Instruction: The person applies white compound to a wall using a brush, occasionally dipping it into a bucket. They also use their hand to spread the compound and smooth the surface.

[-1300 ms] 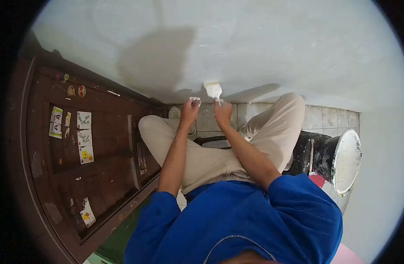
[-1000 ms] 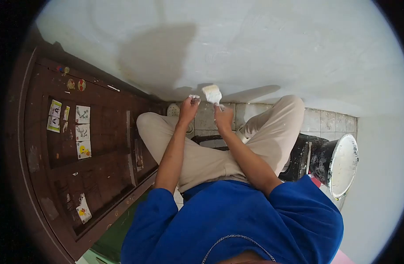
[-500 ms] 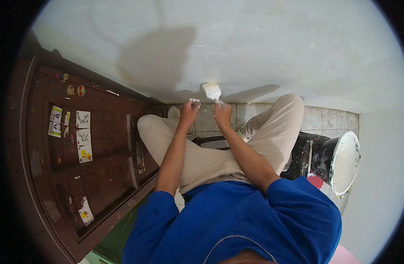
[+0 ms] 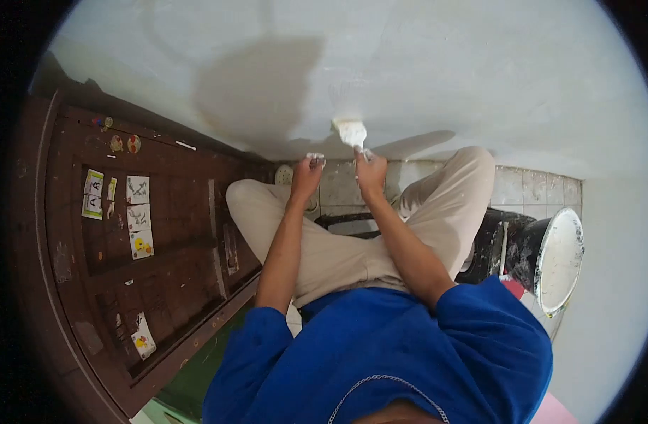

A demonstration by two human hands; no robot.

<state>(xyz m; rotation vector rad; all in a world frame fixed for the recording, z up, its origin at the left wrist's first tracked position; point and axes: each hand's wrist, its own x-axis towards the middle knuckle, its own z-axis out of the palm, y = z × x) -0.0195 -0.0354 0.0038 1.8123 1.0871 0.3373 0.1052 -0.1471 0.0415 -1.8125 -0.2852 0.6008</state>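
My right hand [image 4: 370, 172] is closed around the handle of a paintbrush [image 4: 350, 133]. Its wide head, coated in white, meets the low part of the pale wall [image 4: 437, 78] in front of me. Beside it, my left hand [image 4: 307, 178] is curled shut close to the wall's foot, with white smears on the fingers. Whether anything sits inside that fist I cannot make out. Both hands are between my spread knees, the left one apart from the brush.
On my left is a brown wooden door [image 4: 175, 272] with several stickers on it. To my right, a dark bucket [image 4: 525, 247] holds white paint [image 4: 560, 261], its rim splattered. A pale stick [image 4: 504, 247] lies beside it. Tiled floor [image 4: 507, 185] runs along the wall.
The brush and my right hand have moved up the wall a little and slightly to the right. My left hand stays closed, and the whole view has shifted slightly.
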